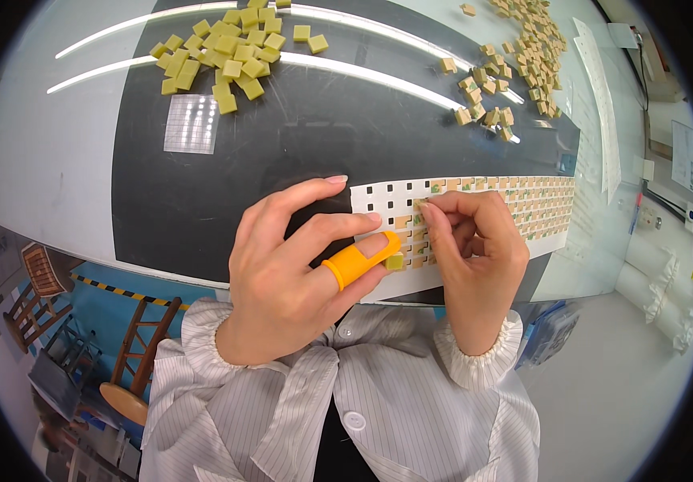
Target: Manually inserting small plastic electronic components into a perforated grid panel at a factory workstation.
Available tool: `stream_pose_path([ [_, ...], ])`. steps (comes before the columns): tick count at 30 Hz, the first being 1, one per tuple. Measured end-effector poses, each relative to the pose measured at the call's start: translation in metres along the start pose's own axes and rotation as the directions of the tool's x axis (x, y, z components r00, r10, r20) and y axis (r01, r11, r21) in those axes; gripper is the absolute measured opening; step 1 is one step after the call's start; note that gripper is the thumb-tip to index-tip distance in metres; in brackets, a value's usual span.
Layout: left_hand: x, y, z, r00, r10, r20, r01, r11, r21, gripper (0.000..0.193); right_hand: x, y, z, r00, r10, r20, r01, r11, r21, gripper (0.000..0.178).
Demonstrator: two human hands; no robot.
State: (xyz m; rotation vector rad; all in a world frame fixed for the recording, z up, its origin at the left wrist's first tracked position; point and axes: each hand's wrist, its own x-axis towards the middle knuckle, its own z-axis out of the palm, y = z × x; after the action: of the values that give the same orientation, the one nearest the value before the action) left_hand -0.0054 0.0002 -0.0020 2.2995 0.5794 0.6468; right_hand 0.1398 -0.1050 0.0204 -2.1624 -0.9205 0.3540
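Note:
A white card sheet (358, 197) with rows of square cut-outs lies before me. Small tan square pieces fill its right part; dark cut-outs show at its left end. My left hand (282, 257) steadies this left end with its fingertips. An orange rubber finger cot (350, 267) covers its index finger. Between that finger and the thumb it pinches a yellow-green square block (395, 263). My right hand (479, 241) pinches a small tan-and-green piece (420, 206) at the sheet's surface, largely hidden by the fingertips.
A heap of yellow-green blocks (238, 48) lies at the far left, beside a clear gridded square (191, 124). Loose tan pieces (535, 56) spread across the far right. A long white paper strip (599, 112) lies beyond them. Wooden stools (142, 353) stand below the table at left.

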Motion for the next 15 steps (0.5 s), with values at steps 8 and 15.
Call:
stream_pose_path([
  [8, 0.000, 0.000, 0.001, 1.000, -0.001, -0.014, 0.001, 1.000, 0.010, 0.026, 0.001, 0.002, -0.009, 0.997, 0.036, 0.067, -0.043, 0.993, 0.106, 0.011],
  [15, 0.000, -0.001, 0.001, 1.000, 0.009, -0.002, -0.009, 1.000, -0.008, 0.028, 0.016, -0.005, -0.042, 0.636, 0.242, 0.733, -0.706, 0.564, 0.427, 0.011],
])
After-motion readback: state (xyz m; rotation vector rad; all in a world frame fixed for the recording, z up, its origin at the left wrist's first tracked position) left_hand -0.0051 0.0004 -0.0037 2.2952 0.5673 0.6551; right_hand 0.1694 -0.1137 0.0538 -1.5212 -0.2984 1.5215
